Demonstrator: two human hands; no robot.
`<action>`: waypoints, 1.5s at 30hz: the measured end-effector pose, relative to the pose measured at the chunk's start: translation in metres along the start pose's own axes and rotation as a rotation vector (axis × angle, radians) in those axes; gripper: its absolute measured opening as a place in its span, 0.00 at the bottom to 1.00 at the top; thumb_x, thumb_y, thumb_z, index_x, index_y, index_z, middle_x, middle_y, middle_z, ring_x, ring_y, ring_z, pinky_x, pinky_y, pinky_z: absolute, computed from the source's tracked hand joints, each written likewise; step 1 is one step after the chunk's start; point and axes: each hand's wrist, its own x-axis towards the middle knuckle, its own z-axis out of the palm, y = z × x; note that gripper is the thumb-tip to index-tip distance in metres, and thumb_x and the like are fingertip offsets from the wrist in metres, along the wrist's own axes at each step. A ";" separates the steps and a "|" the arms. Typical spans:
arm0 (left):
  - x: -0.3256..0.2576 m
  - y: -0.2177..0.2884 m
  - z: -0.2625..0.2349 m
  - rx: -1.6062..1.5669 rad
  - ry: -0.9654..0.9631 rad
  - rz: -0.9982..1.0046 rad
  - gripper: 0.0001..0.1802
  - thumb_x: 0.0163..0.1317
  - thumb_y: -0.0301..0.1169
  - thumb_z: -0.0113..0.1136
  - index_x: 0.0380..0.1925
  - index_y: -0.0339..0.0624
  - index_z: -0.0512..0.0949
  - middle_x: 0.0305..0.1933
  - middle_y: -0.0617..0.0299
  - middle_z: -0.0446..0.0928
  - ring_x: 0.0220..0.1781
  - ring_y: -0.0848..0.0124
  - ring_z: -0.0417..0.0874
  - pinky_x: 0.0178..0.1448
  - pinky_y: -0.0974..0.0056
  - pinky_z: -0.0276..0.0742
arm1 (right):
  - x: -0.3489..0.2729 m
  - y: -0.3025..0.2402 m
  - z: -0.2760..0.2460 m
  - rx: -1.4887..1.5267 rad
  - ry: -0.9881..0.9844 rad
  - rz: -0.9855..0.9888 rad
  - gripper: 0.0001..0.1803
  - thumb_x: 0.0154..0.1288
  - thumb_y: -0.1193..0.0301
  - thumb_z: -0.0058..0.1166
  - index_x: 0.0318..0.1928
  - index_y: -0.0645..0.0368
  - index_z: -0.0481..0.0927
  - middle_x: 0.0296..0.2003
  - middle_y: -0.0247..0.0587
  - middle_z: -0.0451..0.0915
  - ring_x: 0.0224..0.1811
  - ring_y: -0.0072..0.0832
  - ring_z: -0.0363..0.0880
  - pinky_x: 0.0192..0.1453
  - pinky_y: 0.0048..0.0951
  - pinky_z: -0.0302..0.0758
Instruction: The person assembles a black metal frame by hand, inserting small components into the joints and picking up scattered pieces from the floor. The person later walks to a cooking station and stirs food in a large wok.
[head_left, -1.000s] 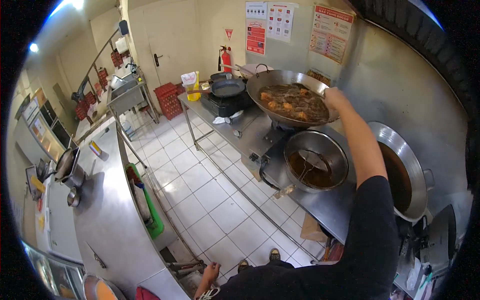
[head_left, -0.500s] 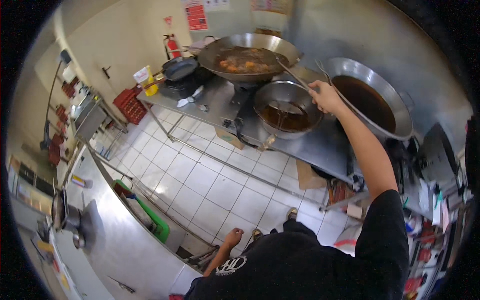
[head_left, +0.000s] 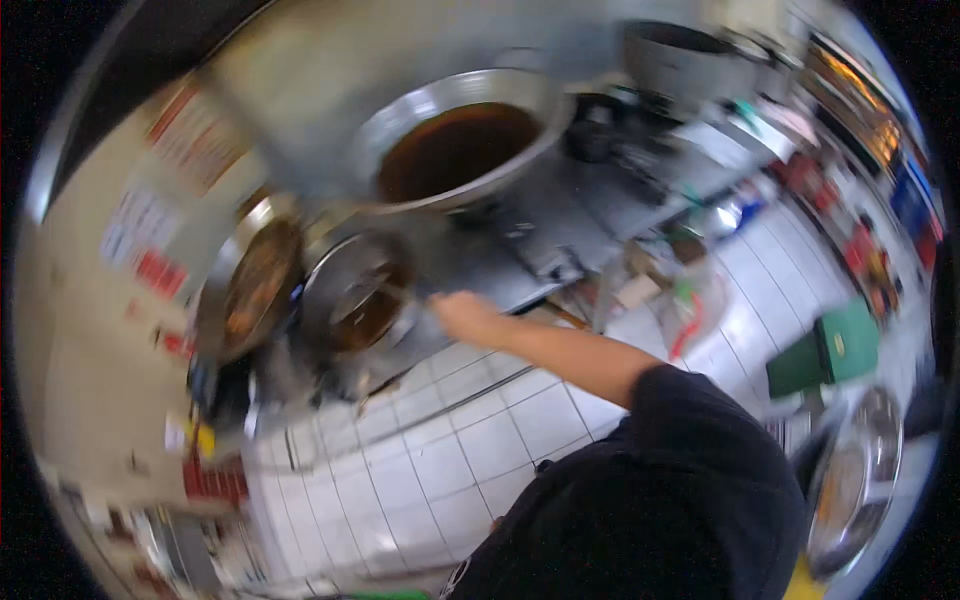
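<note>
My right hand (head_left: 467,318) is closed at the near right side of a metal bowl (head_left: 345,254), blurred by motion. It seems to grip the end of a long-handled utensil (head_left: 402,291), which reaches over the bowl; its head is hard to make out. Brown liquid (head_left: 362,325) lies in the bowl. To the left, a wok (head_left: 212,335) holds dark oil with orange-brown pieces of food (head_left: 255,295). Behind the bowl sits a wide metal pan (head_left: 545,95) of dark brown liquid. A bit of skin (head_left: 497,523) at the shirt's edge may be my left hand; its fingers are hidden.
The pans stand on a steel table (head_left: 500,260). A large grey pot (head_left: 675,75) is at the back right. On the right are a green bin (head_left: 830,350), a plastic bag (head_left: 690,310) and a steel basin (head_left: 865,480). White tiles (head_left: 430,450) cover the floor.
My view has swung right, bringing in the bin and basin. My right hand has drawn back from between the bowl and the wide pan to the bowl's near side. My left hand has almost left view.
</note>
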 end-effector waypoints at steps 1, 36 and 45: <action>0.002 0.014 0.004 -0.006 -0.039 -0.015 0.20 0.71 0.43 0.52 0.42 0.38 0.84 0.45 0.45 0.85 0.50 0.50 0.84 0.58 0.51 0.78 | 0.011 -0.004 -0.005 0.092 -0.029 0.081 0.11 0.68 0.76 0.52 0.47 0.66 0.83 0.47 0.65 0.84 0.52 0.57 0.85 0.52 0.53 0.83; 0.056 0.996 0.811 -0.364 -1.094 0.166 0.08 0.74 0.34 0.61 0.46 0.43 0.79 0.53 0.59 0.86 0.46 0.73 0.83 0.46 0.68 0.72 | -0.684 0.663 -0.526 -0.177 0.737 0.697 0.33 0.57 0.74 0.57 0.66 0.59 0.70 0.45 0.53 0.83 0.43 0.52 0.82 0.48 0.50 0.78; -0.153 1.155 1.129 0.394 -1.974 0.559 0.13 0.70 0.33 0.64 0.45 0.33 0.85 0.55 0.51 0.85 0.55 0.70 0.82 0.60 0.63 0.75 | -0.864 0.712 -0.631 0.193 1.837 1.345 0.11 0.69 0.73 0.64 0.49 0.64 0.85 0.32 0.37 0.87 0.30 0.18 0.81 0.35 0.22 0.77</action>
